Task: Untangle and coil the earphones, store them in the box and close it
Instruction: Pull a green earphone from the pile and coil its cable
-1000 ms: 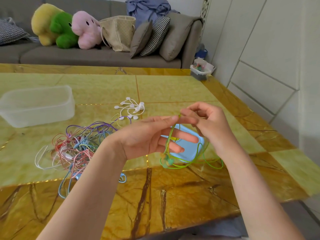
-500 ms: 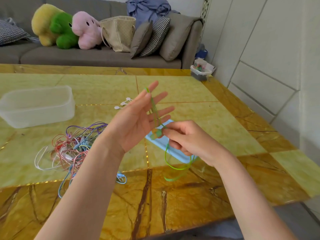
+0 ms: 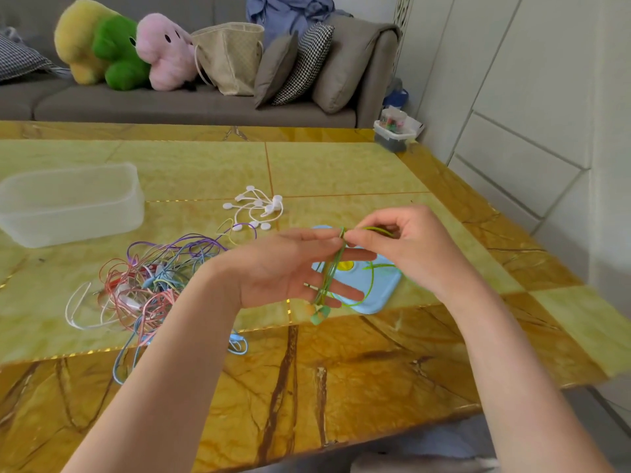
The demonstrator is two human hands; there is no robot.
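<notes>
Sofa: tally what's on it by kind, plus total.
Plush toys: 3, yellow, green, pink
Cushions: 4, checked, grey, houndstooth, large grey
Tote bag: 1
Blue cloth: 1
Total: 9

bright, even daylight, soft shadows, slight motion blur, wide-angle bending at edges.

glossy marble table, translucent plastic box
</notes>
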